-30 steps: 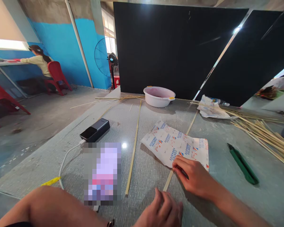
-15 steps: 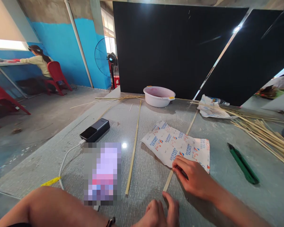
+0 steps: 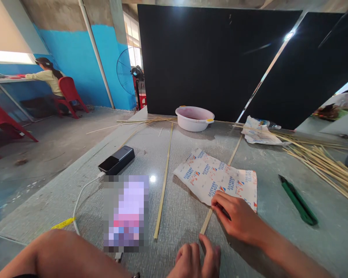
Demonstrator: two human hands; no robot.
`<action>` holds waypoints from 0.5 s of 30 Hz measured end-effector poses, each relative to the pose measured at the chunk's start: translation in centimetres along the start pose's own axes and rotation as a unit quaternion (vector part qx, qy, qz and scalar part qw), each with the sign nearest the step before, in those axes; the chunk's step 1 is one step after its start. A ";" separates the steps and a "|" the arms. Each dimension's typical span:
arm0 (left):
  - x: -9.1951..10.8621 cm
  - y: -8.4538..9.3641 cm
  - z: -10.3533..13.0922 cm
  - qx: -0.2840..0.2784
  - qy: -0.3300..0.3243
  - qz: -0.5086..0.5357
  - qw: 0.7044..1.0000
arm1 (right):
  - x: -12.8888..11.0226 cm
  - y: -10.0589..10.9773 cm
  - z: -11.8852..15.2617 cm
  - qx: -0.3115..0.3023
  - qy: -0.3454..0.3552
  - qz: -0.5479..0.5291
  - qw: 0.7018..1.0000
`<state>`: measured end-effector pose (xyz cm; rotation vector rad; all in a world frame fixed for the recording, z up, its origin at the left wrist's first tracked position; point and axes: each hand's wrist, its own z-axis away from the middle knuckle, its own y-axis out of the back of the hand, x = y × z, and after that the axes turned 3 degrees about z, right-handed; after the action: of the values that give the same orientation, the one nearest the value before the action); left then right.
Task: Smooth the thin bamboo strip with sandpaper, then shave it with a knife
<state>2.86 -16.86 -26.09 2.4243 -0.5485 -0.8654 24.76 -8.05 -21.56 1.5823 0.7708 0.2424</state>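
A sheet of sandpaper, printed side up, lies over a thin bamboo strip on the grey table. My right hand is closed at the sheet's near edge, pressing it over the strip. At the strip's near end, my left hand touches the tip with a fingertip; its other fingers are curled on the table. Left of the sheet lies a second bamboo strip. A green utility knife rests to the right of my right hand.
A phone, blurred out, and a black power bank with a white cable lie at the left. Farther back are a white basin, crumpled paper and a bamboo pile. Black panels stand behind. One person sits far left, another far right.
My left hand has shifted very slightly at the strip's near end. My right hand and the sandpaper hold the same place.
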 end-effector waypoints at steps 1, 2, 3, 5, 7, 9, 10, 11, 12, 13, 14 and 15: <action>0.0 0.0 0.0 0.000 0.001 -0.002 1.000 | 0.0 0.0 0.0 -0.001 -0.002 0.000 1.000; 0.0 0.0 0.0 0.002 -0.001 -0.005 1.000 | 0.1 0.0 0.0 -0.001 -0.003 0.000 1.000; -0.1 0.0 0.0 -0.002 -0.007 -0.007 1.000 | 0.1 0.0 0.0 -0.001 -0.005 -0.001 1.000; -0.3 0.1 0.0 -0.015 -0.030 -0.011 0.999 | 0.3 0.0 -0.1 0.002 -0.004 -0.002 1.000; -0.7 0.4 0.0 -0.030 -0.052 -0.019 0.998 | 0.2 0.0 -0.1 0.007 0.000 -0.001 1.000; -1.1 0.7 0.0 -0.044 -0.087 -0.046 0.994 | -0.2 0.0 0.0 0.011 0.009 0.003 1.000; -1.2 0.8 0.0 -0.055 -0.107 -0.068 0.990 | -0.6 -0.1 0.1 0.010 0.016 0.002 1.000; -1.3 0.9 0.0 -0.069 -0.127 -0.092 0.985 | -1.0 -0.1 0.2 0.007 0.024 -0.002 1.000; -1.3 1.0 0.1 -0.084 -0.145 -0.115 0.979 | -1.5 -0.2 0.3 0.000 0.033 -0.009 0.999; -1.2 1.0 0.2 -0.095 -0.160 -0.134 0.973 | -2.0 -0.3 0.4 -0.009 0.042 -0.019 0.999; -1.2 1.0 0.3 -0.106 -0.169 -0.150 0.968 | -2.5 -0.3 0.5 -0.019 0.048 -0.031 0.998; -1.1 0.9 0.4 -0.113 -0.174 -0.161 0.965 | -2.8 -0.4 0.5 -0.027 0.050 -0.041 0.998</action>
<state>1.63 -17.15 -25.32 2.1927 -0.1600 -1.4238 22.85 -10.14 -21.25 1.4931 0.8977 0.2812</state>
